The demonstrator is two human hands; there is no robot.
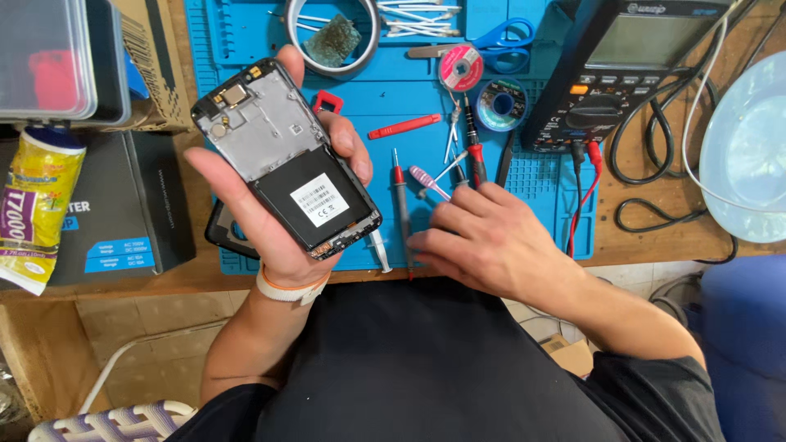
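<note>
Left hand (270, 205) lifts opened phone (286, 160) above blue mat (540, 176), fingers clasped round edges, back cover off.

Right hand (491, 241) low on mat, fingers curled, pinching thin probe (402, 209); exact grip unclear.

Phone's long axis diagonal: camera end up-left, bottom end down-right toward wrist.

Best practice, judged: hold frame by edges, keep phone steady, lift probe by handle.

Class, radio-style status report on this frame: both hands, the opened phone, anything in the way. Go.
Left hand grips opened phone, back cover off, raised above blue mat. Right hand down among tools, fingertips at red-tipped probe. Screwdrivers, tweezers crowd the mat nearby.
</note>
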